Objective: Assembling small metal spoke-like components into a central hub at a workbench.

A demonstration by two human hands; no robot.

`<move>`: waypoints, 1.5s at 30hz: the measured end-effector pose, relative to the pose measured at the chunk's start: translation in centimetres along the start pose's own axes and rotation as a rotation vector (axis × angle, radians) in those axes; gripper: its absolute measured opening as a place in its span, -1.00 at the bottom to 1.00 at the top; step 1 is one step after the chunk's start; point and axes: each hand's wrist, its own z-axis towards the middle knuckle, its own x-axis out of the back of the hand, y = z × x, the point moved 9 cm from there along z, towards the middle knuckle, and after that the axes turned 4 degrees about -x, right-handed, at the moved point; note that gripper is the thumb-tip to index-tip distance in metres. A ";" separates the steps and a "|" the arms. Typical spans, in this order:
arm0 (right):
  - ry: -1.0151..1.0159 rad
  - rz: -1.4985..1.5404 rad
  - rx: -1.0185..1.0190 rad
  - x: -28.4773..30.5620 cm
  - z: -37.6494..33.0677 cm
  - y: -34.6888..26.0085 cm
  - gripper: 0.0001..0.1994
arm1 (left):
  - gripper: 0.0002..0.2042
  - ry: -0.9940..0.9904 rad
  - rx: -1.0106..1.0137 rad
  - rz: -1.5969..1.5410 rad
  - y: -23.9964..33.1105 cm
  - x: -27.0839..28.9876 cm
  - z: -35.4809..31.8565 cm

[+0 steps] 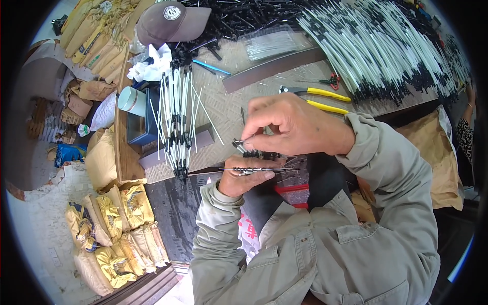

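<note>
My left hand [244, 177] grips a bundle of thin metal rods with black clips [254, 169], held level just above the table's near edge. My right hand [292, 124] hovers right above it, thumb and forefinger pinched on a small black clip piece [239, 144] at the top of the bundle. Both sleeves are grey-green. To the left lies a fan of white rods with black fittings [175, 119] on the wooden table [229, 109].
Yellow-handled pliers [320, 99] lie behind my right hand, small red-handled snips [330, 80] beyond. A large heap of white rods [376, 46] fills the back right, black parts [239, 20] and a brown cap [170, 20] the back. A pale cup [132, 100] stands left. Sacks [114, 234] lie on the floor.
</note>
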 end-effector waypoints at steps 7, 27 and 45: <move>-0.020 0.024 -0.053 -0.3 0.2 0.4 -0.89 | -0.82 0.006 0.014 0.032 0.0 0.2 0.0; -0.073 0.058 -0.052 -0.7 0.5 0.7 -0.83 | -0.88 0.059 0.048 -0.028 0.0 0.7 -0.6; -0.123 -0.038 0.123 -0.9 0.5 -1.1 -0.84 | -0.87 -0.039 -0.096 0.030 0.4 0.3 -0.8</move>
